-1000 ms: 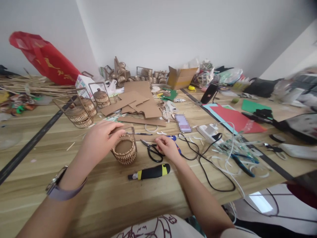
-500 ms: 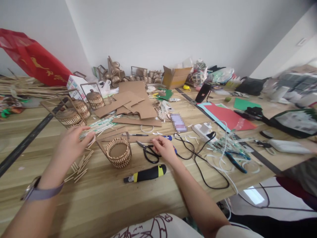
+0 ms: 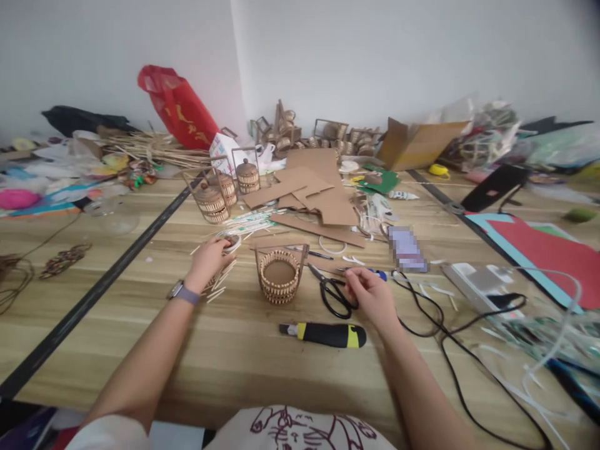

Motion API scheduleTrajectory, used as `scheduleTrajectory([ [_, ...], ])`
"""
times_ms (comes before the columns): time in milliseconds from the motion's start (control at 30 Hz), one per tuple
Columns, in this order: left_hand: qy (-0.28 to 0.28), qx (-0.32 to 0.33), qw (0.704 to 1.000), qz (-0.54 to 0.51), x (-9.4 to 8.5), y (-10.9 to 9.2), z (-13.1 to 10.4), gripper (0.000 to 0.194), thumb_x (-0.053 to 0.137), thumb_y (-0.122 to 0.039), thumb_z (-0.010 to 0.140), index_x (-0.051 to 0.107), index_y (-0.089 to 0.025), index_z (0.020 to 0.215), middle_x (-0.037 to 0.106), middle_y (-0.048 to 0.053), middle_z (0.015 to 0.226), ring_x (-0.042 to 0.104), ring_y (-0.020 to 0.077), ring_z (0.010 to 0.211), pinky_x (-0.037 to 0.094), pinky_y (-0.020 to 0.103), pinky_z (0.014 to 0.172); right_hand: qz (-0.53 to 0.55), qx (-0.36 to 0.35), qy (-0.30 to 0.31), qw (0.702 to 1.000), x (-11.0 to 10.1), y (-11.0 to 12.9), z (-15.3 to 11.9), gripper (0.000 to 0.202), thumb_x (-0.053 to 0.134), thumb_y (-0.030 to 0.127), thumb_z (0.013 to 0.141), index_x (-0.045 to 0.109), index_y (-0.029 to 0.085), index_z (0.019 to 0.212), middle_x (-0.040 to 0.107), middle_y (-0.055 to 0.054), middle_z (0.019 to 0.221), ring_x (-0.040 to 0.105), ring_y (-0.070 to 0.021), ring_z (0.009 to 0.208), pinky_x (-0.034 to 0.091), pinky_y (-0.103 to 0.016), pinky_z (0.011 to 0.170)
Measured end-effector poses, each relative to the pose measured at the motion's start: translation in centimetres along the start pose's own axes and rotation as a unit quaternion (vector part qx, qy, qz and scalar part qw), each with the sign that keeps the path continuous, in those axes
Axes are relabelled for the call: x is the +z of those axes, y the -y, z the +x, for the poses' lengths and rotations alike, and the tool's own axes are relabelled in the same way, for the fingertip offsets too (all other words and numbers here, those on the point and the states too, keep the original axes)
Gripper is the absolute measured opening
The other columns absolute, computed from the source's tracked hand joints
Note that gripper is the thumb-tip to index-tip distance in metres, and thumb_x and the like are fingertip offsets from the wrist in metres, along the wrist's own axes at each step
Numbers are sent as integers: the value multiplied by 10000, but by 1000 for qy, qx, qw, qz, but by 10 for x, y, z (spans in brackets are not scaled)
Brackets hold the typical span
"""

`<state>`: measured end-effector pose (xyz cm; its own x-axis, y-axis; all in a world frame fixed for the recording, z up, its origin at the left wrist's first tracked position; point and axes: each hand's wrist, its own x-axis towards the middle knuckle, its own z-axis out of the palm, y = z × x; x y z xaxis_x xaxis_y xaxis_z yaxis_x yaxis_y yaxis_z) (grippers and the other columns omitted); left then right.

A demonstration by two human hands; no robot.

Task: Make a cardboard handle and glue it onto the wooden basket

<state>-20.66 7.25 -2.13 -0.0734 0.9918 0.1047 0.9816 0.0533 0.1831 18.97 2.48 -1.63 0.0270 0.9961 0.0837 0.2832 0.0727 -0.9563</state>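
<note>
My left hand [image 3: 209, 264] reaches over the table, thumb and forefinger apart at a small white-rimmed round dish [image 3: 233, 244] with something brown inside. Short bamboo sticks [image 3: 220, 284] lie beside and under that hand. My right hand [image 3: 372, 299] has thumb and forefinger pinched together; whatever is between them is too small to name. Black-handled scissors [image 3: 335, 299] lie beside its fingertips, and a blue-handled tool [image 3: 379, 274] is partly hidden behind it. Between my hands stands a small round basket [image 3: 280, 284] of stick pieces with a square brown handle. A black-and-yellow utility knife [image 3: 328, 335] lies in front.
Cardboard pieces [image 3: 323, 181] are heaped in the middle, with lidded baskets [image 3: 210, 203] at their left. A phone [image 3: 407, 249], a power strip [image 3: 469, 287] and black cables [image 3: 443, 331] lie to the right. A cardboard box [image 3: 417, 144] stands near the wall.
The view has turned left, so things sit further right in the picture. My left hand has closed in on the small dish. The right hand keeps its pinch beside the scissors.
</note>
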Motion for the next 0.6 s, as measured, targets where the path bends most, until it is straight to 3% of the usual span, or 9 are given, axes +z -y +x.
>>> scheduleTrajectory([
  [233, -10, -24, 1000, -3, 3, 1, 13, 221, 580, -279, 857, 736, -195, 990, 703, 95, 1113, 637, 266, 1035, 479, 352, 916, -28, 8, -8, 1000, -4, -1, 0, 599, 598, 796, 728, 629, 200, 779, 609, -7, 556, 529, -140, 449, 416, -258, 442],
  [367, -14, -46, 999, -3, 4, 4, 18, 414, 587, -366, 877, 642, -176, 1240, 670, 134, 1202, 604, 281, 1134, 452, 362, 985, -24, 13, -11, 1000, -4, -1, 1, 610, 610, 808, 702, 632, 204, 784, 598, -1, 546, 525, -144, 441, 416, -258, 421],
  [467, 4, -62, 998, -3, 8, 1, 22, 647, 560, -473, 904, 451, -179, 1470, 545, 190, 1425, 499, 336, 1322, 384, 424, 1085, -32, 9, -2, 999, -4, -2, 1, 598, 602, 803, 715, 625, 209, 772, 589, 2, 536, 515, -141, 436, 412, -256, 419],
  [600, 28, -93, 995, -4, 16, -9, 34, 790, 446, -603, 931, 251, -203, 1584, 217, 230, 1645, 260, 466, 1478, 271, 582, 1144, -44, -4, 22, 999, -5, -7, 1, 564, 578, 774, 770, 614, 211, 775, 588, 5, 536, 509, -136, 441, 404, -251, 433],
])
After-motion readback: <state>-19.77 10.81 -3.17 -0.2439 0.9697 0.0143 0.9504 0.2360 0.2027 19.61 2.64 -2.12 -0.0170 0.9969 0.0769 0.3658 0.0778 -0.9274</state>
